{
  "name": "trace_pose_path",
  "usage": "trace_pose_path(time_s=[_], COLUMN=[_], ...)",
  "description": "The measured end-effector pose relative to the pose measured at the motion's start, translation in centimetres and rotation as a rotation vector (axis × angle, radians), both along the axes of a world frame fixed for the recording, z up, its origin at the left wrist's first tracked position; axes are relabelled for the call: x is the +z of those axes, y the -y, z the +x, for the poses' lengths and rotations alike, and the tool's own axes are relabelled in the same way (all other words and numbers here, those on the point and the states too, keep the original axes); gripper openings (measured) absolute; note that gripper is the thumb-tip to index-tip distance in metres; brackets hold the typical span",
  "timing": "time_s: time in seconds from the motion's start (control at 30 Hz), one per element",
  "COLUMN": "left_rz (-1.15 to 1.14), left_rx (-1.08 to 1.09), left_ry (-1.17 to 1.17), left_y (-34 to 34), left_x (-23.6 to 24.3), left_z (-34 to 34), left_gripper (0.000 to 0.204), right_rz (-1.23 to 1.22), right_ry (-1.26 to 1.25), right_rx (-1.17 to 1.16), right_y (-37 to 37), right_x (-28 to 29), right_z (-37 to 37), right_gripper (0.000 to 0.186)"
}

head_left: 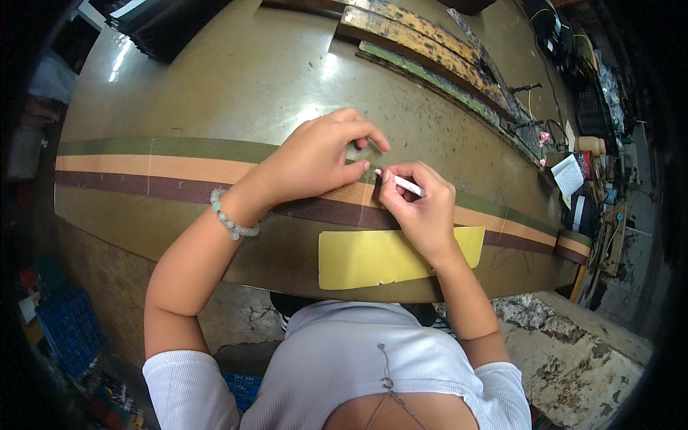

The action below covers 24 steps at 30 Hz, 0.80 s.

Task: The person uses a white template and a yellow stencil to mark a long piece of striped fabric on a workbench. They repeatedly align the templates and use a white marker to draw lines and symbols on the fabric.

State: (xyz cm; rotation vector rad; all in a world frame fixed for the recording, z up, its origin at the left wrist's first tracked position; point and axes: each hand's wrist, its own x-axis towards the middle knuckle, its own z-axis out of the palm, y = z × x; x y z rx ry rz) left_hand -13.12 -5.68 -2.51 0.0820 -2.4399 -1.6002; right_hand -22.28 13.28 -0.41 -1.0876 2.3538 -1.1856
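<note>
Three straps of woven webbing lie side by side across the table: a green strap [215, 148], a tan-orange strap [201, 169] and a dark brown strap [315, 211]. Thin pale lines cross them in places. My left hand [322, 154] rests over the green and orange straps, thumb and curved fingers apart, holding nothing. Pinched in my right hand [424, 208] is a white pen-like marker [409, 185], its tip at the green strap close to my left thumb. A yellow rectangular sheet [376, 261] lies nearer me, partly under my right wrist.
Long worn wooden bars [430, 44] lie across the table's far side, beside a metal clamp [527, 88]. A black stack [161, 29] sits at the far left. Papers [567, 175] and clutter line the right. At the right edge the straps end in a roll [573, 246].
</note>
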Motion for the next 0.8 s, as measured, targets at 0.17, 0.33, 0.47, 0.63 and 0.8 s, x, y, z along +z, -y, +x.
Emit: trace_pose_path(time_s=[0.17,0.33,0.47,0.63,0.8], left_rz=[-0.030,-0.046,-0.046,-0.058,-0.053], left_rx=[0.002,-0.003,-0.005,-0.007,-0.014], left_ry=[-0.011,-0.020,-0.006,-0.024,-0.002], left_y=[0.0,0.0,0.1,0.1,0.1], left_x=[-0.2,0.0,0.0,-0.3,-0.3], left_z=[-0.1,-0.1,0.0,-0.1,-0.1], left_gripper=[0.027,0.026,0.026,0.026,0.027], right_rz=[-0.027,-0.012,-0.027,-0.037,0.030], right_ry=[0.001,0.009,0.109,0.196,0.091], right_rx=[-0.042,-0.023,-0.125,-0.191,-0.119], right_y=[-0.2,-0.2,-0.7,-1.1,-0.8], right_x=[0.0,-0.3,-0.7,-1.3,-0.8], right_z=[-0.3,0.3,-0.6,-0.9,-0.4], right_gripper=[0.010,0.010,0.011,0.013,0.013])
